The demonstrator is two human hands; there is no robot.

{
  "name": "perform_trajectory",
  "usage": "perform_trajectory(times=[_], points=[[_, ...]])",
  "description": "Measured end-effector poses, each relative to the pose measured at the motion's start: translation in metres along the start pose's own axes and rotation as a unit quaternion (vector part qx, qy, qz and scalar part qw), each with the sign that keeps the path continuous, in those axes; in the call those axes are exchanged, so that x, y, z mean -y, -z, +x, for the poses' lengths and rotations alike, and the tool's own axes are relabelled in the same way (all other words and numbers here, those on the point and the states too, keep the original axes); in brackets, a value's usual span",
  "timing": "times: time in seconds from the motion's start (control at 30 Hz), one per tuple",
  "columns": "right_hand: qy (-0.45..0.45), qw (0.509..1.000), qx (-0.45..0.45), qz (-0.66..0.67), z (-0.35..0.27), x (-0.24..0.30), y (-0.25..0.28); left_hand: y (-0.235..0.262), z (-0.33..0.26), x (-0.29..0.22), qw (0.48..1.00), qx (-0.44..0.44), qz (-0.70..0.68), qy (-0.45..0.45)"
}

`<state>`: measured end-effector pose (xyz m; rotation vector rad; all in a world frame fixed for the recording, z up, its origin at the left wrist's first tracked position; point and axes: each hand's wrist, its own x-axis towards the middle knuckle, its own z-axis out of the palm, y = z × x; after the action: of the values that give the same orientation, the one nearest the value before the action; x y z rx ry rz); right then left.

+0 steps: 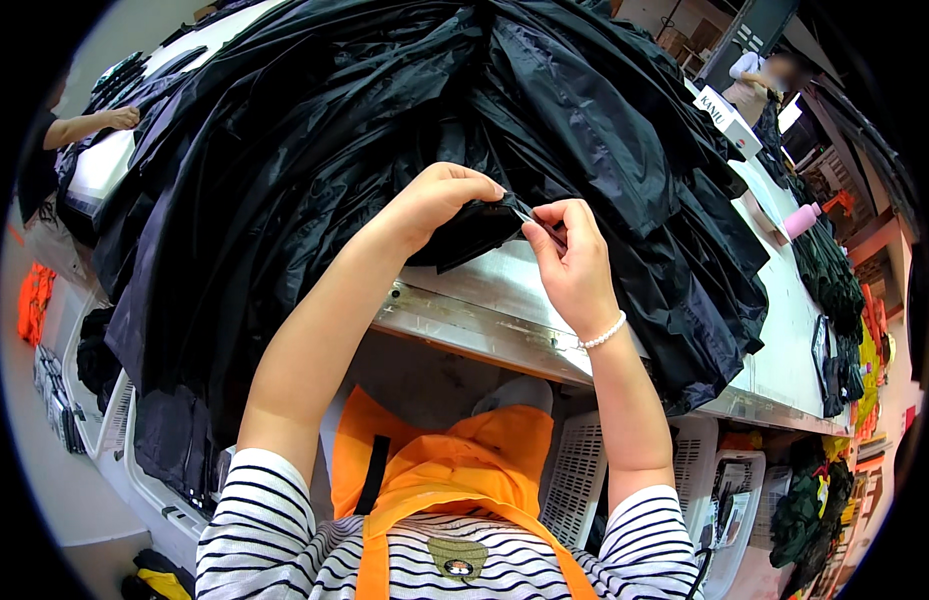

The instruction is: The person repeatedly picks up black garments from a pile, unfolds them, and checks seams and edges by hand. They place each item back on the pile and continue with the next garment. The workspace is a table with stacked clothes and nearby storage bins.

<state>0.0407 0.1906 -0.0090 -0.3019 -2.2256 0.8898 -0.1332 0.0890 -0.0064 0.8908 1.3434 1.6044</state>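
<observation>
A large heap of shiny black fabric [324, 130] covers most of the table in front of me. My left hand [436, 203] is closed, pinching an edge of this fabric between thumb and fingertips near the table's front edge. Just to its right, my right hand [576, 262] is closed around a small tool with a pale metal tip [525, 216], which looks like thread snips. That tip meets the pinched fabric edge by my left fingertips. Most of the tool is hidden within my right fingers.
The table's metal front edge [474, 322] runs before me. White plastic baskets [576, 468] stand beneath it on the right. A white box [726, 122] and a pink bottle [801, 220] are at the right. One person's arm [89, 127] reaches in at left; another person [759, 75] stands far right.
</observation>
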Motion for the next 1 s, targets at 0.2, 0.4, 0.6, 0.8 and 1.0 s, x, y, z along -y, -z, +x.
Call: perform_trajectory(times=[0.2, 0.4, 0.6, 0.8, 1.0], points=[[0.032, 0.999, 0.0, 0.004, 0.007, 0.0, -0.007, 0.003, 0.001, 0.003, 1.0, 0.003, 0.01, -0.012], [0.031, 0.999, 0.018, 0.028, 0.013, -0.003, -0.008, 0.008, 0.001, 0.004, 1.0, 0.01, -0.007, -0.013], [-0.022, 0.995, 0.05, 0.087, 0.014, -0.001, -0.005, 0.01, 0.0, 0.003, 0.999, 0.022, -0.024, 0.002], [-0.054, 0.989, 0.07, 0.117, 0.014, -0.001, -0.003, 0.011, 0.0, 0.004, 1.0, 0.02, -0.017, 0.0], [-0.06, 0.988, 0.075, 0.118, 0.015, 0.001, -0.001, 0.01, 0.0, 0.004, 1.0, 0.007, -0.002, 0.001]])
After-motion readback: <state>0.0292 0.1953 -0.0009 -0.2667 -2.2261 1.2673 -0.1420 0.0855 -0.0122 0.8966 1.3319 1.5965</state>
